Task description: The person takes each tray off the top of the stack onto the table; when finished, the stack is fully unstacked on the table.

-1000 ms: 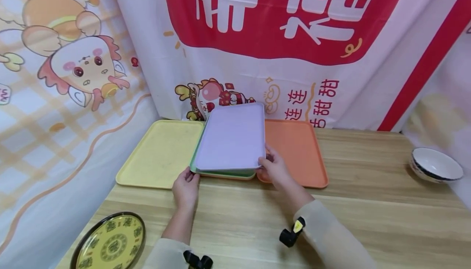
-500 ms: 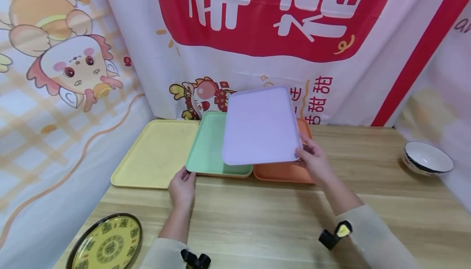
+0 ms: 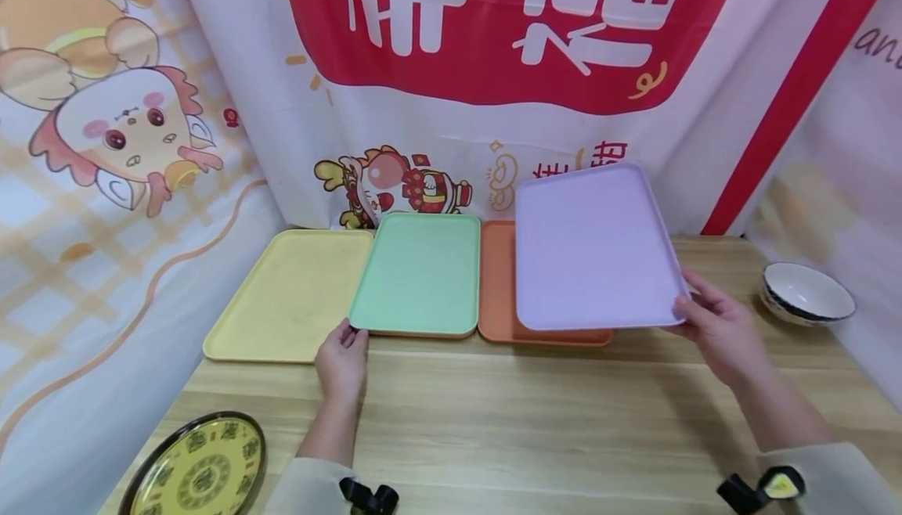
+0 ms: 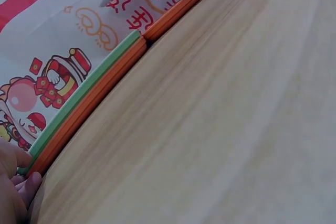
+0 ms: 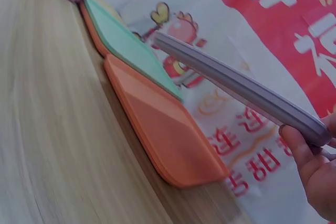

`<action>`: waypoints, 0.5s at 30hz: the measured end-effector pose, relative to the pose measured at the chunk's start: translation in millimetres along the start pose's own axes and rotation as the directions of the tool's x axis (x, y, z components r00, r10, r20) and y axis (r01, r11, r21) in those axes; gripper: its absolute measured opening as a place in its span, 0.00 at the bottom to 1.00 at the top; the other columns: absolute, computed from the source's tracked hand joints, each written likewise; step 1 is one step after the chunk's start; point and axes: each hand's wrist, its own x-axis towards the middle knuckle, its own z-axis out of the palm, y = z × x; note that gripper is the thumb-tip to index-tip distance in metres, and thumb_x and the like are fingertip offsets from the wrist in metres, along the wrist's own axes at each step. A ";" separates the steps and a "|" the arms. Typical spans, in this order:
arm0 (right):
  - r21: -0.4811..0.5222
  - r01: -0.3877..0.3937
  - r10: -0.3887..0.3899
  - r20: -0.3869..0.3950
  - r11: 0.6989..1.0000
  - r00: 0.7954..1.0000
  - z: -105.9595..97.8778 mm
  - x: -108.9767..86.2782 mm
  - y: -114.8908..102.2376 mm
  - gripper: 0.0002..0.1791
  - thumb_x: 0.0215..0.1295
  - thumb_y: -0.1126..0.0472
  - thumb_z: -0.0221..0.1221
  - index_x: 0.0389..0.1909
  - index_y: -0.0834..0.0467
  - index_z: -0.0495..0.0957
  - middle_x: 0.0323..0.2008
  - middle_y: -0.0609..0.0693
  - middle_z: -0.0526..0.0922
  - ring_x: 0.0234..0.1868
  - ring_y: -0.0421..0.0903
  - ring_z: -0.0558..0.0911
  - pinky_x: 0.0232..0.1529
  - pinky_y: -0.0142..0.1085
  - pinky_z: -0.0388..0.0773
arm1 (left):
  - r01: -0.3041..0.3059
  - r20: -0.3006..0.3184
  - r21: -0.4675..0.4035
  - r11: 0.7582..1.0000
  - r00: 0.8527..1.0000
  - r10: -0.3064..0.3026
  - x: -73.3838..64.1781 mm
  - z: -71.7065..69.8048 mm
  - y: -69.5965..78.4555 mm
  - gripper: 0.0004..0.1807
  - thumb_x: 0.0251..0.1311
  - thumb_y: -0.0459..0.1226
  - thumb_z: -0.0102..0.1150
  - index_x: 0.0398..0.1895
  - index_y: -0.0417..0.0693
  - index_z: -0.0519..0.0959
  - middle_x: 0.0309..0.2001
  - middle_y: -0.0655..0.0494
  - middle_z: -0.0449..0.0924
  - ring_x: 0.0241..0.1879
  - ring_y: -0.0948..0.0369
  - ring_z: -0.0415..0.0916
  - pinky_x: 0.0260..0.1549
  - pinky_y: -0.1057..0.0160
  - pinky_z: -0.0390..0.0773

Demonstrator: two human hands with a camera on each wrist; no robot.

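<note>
My right hand (image 3: 722,335) grips a lilac tray (image 3: 595,249) by its front right corner. The tray is held tilted above an orange tray (image 3: 496,280), covering much of it in the head view. At the front left corner of a green tray (image 3: 419,276), my left hand (image 3: 342,366) pinches the edge. The left wrist view shows another orange tray (image 4: 94,98) directly under the green one, with fingers at both rims. A yellow tray (image 3: 292,296) lies just left of the green tray, close to the left hand.
A round yellow plate (image 3: 204,468) with a dark rim is at the table's front left. On the far right stands a white bowl (image 3: 806,292) with a dark band. Printed cloth (image 3: 402,116) hangs behind and beside the wooden table (image 3: 493,421).
My right hand has lifted the lilac tray off the green tray and carried it right, over the orange one. The green tray is now uncovered. My left hand has stayed at its corner.
</note>
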 end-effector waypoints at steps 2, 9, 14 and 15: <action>0.015 -0.002 0.002 -0.016 1.000 1.000 -15.1 -3.2 -6.4 0.25 0.69 0.77 0.50 0.55 0.49 0.82 0.43 0.42 0.87 0.38 0.40 0.87 0.35 0.32 0.88 | 0.000 0.003 0.005 1.000 1.000 0.000 0.1 -0.1 0.5 0.27 0.66 0.34 0.57 0.66 0.32 0.68 0.62 0.31 0.73 0.62 0.42 0.74 0.60 0.51 0.78; -0.067 -0.092 0.085 -0.100 0.993 0.991 -68.8 -8.6 -27.7 0.24 0.71 0.73 0.51 0.56 0.44 0.81 0.41 0.37 0.87 0.35 0.38 0.87 0.32 0.31 0.87 | -0.005 -0.001 0.012 1.000 1.000 0.005 -0.5 -2.3 0.6 0.27 0.66 0.34 0.57 0.66 0.31 0.68 0.61 0.30 0.73 0.61 0.42 0.74 0.61 0.51 0.77; -0.171 -0.089 0.071 -0.105 0.981 0.992 -103.9 -9.7 -32.7 0.24 0.72 0.71 0.50 0.55 0.39 0.81 0.38 0.35 0.86 0.34 0.35 0.86 0.30 0.28 0.86 | -0.012 -0.016 0.010 1.000 1.000 0.012 -0.2 -2.7 -1.0 0.27 0.65 0.34 0.58 0.65 0.31 0.69 0.60 0.31 0.74 0.60 0.42 0.75 0.60 0.51 0.78; -0.172 -0.084 0.067 -0.100 0.982 0.993 -110.3 -9.7 -33.4 0.24 0.72 0.71 0.49 0.52 0.39 0.82 0.37 0.36 0.86 0.33 0.35 0.86 0.29 0.27 0.86 | -0.015 -0.020 0.008 1.000 1.000 0.015 0.1 -2.6 -1.2 0.27 0.65 0.33 0.58 0.65 0.31 0.69 0.60 0.31 0.74 0.60 0.42 0.75 0.60 0.51 0.78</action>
